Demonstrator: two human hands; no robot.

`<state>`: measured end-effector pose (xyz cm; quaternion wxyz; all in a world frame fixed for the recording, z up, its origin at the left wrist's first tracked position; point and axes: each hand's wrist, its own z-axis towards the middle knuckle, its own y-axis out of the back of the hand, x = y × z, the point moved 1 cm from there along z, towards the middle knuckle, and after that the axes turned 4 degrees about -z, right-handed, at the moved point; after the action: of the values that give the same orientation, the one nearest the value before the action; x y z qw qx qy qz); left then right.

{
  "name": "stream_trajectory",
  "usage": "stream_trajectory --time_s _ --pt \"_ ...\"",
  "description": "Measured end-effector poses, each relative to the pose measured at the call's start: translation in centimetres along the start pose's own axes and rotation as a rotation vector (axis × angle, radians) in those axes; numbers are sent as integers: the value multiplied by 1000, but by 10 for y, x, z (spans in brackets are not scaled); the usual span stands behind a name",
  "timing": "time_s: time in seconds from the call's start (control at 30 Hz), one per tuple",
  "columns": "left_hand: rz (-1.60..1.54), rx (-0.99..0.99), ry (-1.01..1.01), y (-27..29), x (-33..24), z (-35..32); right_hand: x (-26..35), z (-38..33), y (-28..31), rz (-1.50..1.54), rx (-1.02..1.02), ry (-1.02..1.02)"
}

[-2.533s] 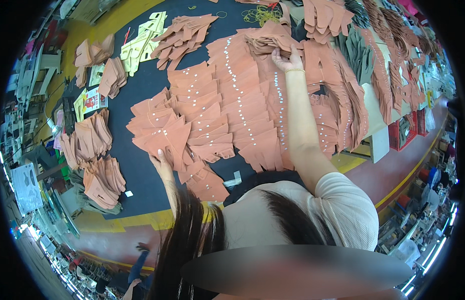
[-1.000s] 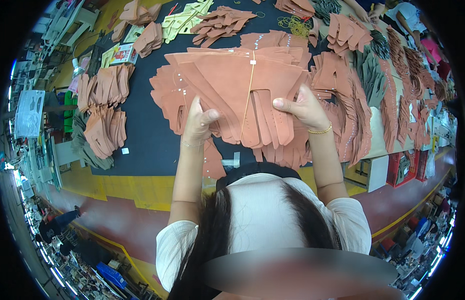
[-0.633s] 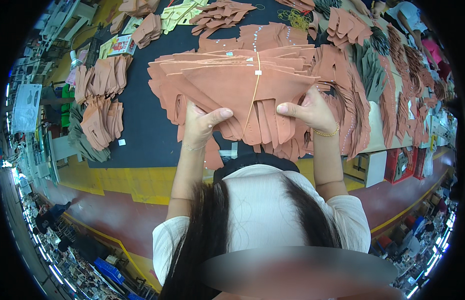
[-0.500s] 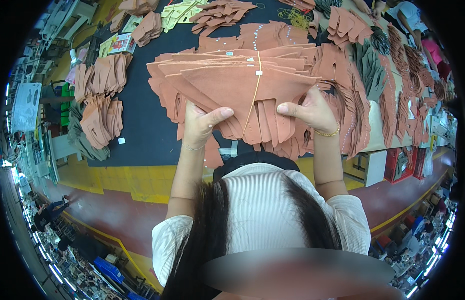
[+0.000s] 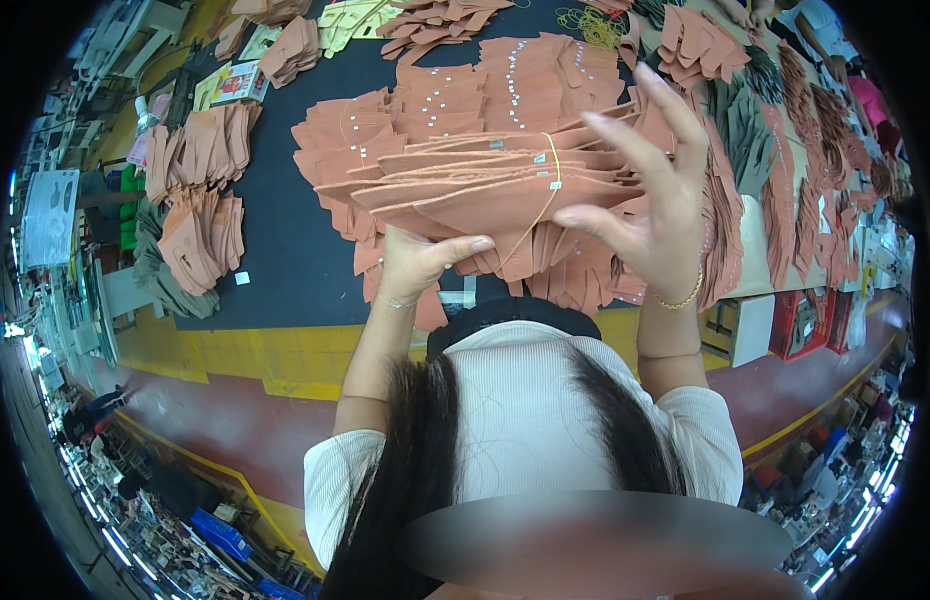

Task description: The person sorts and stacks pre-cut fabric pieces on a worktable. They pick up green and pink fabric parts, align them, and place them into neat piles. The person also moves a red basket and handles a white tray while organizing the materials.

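A bundle of salmon-coloured cut pieces (image 5: pixel 465 208), leather or fabric, is held up over the table in front of me. A thin yellow band (image 5: pixel 556 160) runs round it, and small white labels show along its edges. My left hand (image 5: pixel 425 262) grips the lower left of the bundle, thumb on the near face and fingers hidden behind. At its right end my right hand (image 5: pixel 657 195) is raised with fingers and thumb spread apart. Behind the bundle lie overlapping rows of similar pieces (image 5: pixel 440 92) dotted with white labels.
Stacks of salmon pieces (image 5: pixel 202 150) and grey-green pieces (image 5: pixel 170 265) lie at the dark table's left. More grey-green pieces (image 5: pixel 740 140) lie to the right. Yellow bands (image 5: pixel 592 28) sit at the back. A red crate (image 5: pixel 800 325) stands at lower right. Another person's hands show at the far right.
My right hand has let go of the bundle and lifted with its fingers spread. The bundle has tipped and sunk a little, showing more of its layered edges. My left hand still grips it.
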<state>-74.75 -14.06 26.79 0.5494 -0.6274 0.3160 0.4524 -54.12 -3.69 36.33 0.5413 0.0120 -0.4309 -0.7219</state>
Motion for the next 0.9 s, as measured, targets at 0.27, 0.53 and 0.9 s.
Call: stream_trajectory --time_s 0.27,0.53,0.9 --pt "2 -25 98 -4 -2 -6 16 -3 -4 -177 200 74" --pt "96 35 359 6 28 -40 3 -57 -21 53 385 29" --pt "4 -8 543 23 43 -69 20 -92 -46 108 412 -8"
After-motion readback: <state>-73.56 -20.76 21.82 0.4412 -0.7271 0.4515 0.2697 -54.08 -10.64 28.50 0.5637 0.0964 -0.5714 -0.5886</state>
